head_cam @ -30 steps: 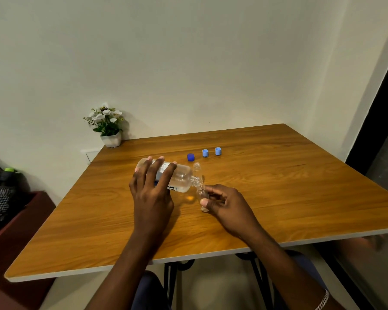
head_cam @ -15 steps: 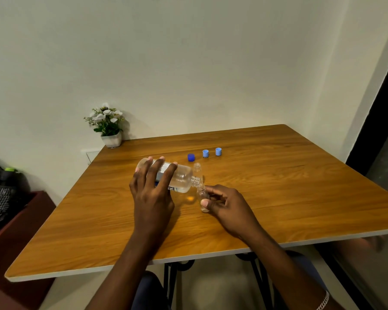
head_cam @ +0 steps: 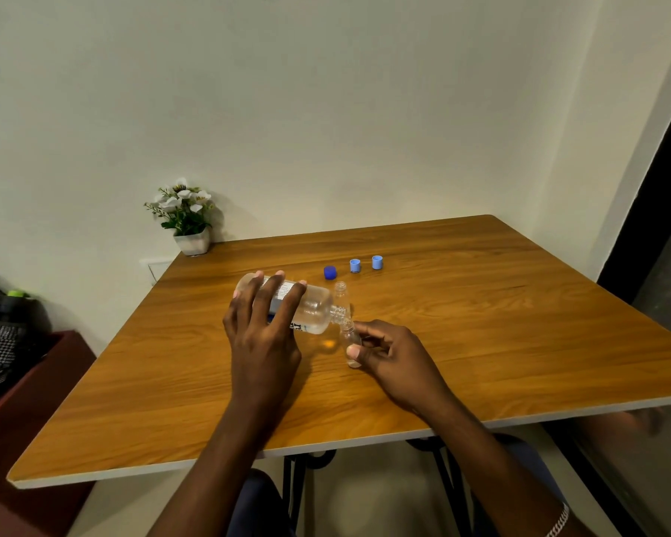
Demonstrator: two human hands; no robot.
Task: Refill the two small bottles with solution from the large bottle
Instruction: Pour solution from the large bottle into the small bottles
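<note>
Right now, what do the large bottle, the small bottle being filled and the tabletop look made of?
Large bottle: clear glossy plastic or glass, see-through with a printed label; can't tell which.
Small bottle: same clear look, threaded neck.
Tabletop: wood-grain surface, probably laminate, given its pale edge band and smooth sheen.

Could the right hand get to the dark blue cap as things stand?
Probably not yet: the right hand is steadying the small bottle under the large bottle. The dark blue cap lies unblocked beyond them.
</note>
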